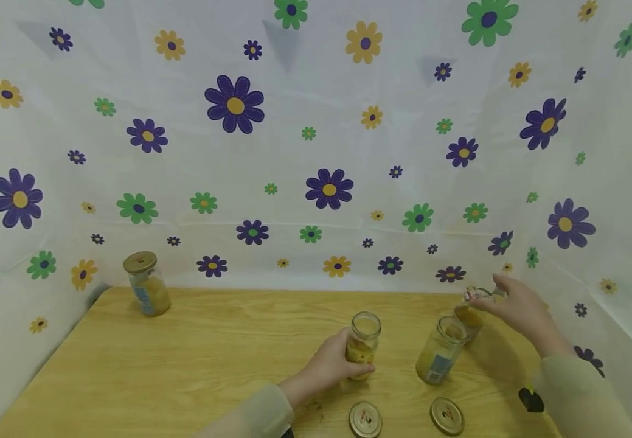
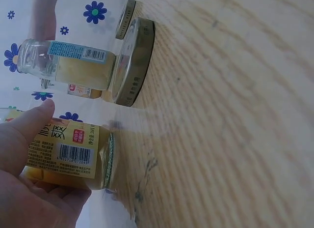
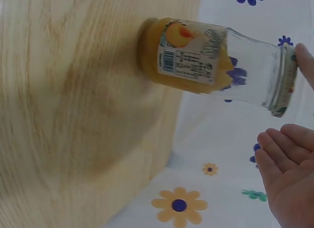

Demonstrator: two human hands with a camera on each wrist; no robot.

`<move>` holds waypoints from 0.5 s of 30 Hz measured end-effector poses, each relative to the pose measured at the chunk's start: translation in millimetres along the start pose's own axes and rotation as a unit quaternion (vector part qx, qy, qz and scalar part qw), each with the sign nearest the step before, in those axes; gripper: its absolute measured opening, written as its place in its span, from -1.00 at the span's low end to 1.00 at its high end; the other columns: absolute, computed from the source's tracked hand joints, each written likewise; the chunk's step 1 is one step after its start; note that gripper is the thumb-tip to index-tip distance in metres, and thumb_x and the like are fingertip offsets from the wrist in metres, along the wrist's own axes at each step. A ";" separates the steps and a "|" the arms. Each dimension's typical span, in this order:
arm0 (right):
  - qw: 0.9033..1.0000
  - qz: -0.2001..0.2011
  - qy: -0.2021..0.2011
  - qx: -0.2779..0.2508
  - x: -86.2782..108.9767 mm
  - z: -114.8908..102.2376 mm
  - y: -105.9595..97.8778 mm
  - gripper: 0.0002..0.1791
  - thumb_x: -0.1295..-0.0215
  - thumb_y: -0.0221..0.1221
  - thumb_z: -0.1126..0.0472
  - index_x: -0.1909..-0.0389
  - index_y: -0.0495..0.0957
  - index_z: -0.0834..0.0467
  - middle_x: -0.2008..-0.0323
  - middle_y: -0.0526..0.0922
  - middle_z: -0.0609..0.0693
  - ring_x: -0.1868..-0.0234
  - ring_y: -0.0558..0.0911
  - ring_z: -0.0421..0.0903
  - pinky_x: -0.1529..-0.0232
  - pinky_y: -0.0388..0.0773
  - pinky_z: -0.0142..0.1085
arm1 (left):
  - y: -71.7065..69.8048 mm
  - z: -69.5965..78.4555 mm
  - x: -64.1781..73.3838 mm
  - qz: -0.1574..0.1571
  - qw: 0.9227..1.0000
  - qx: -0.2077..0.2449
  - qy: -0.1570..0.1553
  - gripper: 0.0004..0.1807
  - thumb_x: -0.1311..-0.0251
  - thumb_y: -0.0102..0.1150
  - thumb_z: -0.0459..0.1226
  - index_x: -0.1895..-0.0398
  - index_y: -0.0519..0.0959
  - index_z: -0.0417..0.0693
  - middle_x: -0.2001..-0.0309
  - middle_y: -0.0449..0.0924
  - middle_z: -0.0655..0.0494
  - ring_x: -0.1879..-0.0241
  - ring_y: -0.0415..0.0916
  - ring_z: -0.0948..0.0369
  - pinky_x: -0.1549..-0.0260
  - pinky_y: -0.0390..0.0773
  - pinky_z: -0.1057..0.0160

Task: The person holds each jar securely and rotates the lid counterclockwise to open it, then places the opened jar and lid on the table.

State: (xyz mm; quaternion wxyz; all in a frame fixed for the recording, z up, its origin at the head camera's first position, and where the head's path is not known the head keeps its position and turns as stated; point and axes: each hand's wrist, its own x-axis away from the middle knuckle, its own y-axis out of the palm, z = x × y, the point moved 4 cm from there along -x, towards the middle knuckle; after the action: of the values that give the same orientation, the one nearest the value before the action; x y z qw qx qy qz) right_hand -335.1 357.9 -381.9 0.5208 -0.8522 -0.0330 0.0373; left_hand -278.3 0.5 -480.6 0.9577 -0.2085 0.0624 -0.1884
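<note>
My left hand (image 1: pixel 331 364) grips a lidless glass jar (image 1: pixel 364 350) with a yellow label, standing on the table. In the left wrist view, the thumb lies along that label and the fingers go round the far side. My right hand (image 1: pixel 525 313) is at the top of a lidded peach jar (image 3: pixel 191 56). One digit meets the rim of its patterned lid (image 3: pixel 284 81), while the other fingers (image 3: pixel 279 154) are spread away from the lid. Between the hands stands another lidless jar (image 1: pixel 438 356) with a blue label and pale yellow contents.
Two gold lids, a left lid (image 1: pixel 365 420) and a right lid (image 1: pixel 447 416), lie near the table's front. A jar with a gold lid (image 1: pixel 150 289) stands at the back left of the wooden table (image 1: pixel 211 347). A flowered sheet (image 1: pixel 288 152) surrounds the back and sides.
</note>
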 end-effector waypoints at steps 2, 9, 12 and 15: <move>1.000 -0.005 0.010 -0.021 0.4 5.8 4.8 0.15 -0.43 0.29 -0.28 -0.58 0.04 0.54 -0.52 0.18 0.59 -0.47 0.24 0.62 -0.43 0.27 0.48 | -0.1 0.7 -0.2 -0.001 1.000 0.001 -0.001 -0.43 -0.16 0.59 -0.30 -0.17 0.52 -0.22 -0.14 0.69 -0.20 -0.16 0.66 -0.14 -0.25 0.63 -0.22; 0.997 -0.017 0.037 -0.068 1.0 21.0 24.4 0.03 -0.48 0.24 -0.27 -0.56 0.17 0.47 -0.46 0.33 0.57 -0.40 0.38 0.56 -0.33 0.49 0.37 | 0.4 -0.6 0.4 -0.002 1.000 0.001 -0.003 -0.44 -0.17 0.59 -0.29 -0.17 0.51 -0.20 -0.14 0.69 -0.17 -0.17 0.66 -0.12 -0.24 0.64 -0.21; 0.997 -0.013 0.049 -0.062 -0.1 23.4 31.2 -0.05 -0.43 0.27 -0.28 -0.41 0.33 0.47 -0.22 0.51 0.54 -0.11 0.58 0.38 0.03 0.68 0.05 | 0.0 -0.9 0.5 -0.003 1.000 0.002 -0.004 -0.43 -0.17 0.59 -0.30 -0.18 0.51 -0.19 -0.15 0.69 -0.17 -0.17 0.66 -0.12 -0.24 0.64 -0.21; 0.996 -0.004 0.067 -0.058 -0.6 25.9 36.8 -0.08 -0.36 0.32 -0.32 -0.21 0.38 0.47 -0.01 0.57 0.41 0.11 0.56 0.14 0.28 0.52 -0.21 | -0.5 -0.7 0.4 -0.004 1.000 0.003 -0.005 -0.44 -0.17 0.59 -0.30 -0.17 0.51 -0.19 -0.15 0.69 -0.17 -0.17 0.66 -0.12 -0.24 0.64 -0.21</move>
State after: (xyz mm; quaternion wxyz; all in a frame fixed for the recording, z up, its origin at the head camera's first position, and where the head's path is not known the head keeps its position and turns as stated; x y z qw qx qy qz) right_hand -337.6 364.0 -426.5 0.4714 -0.8816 -0.0041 -0.0237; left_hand -278.2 -0.4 -481.0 0.9578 -0.2068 0.0563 -0.1916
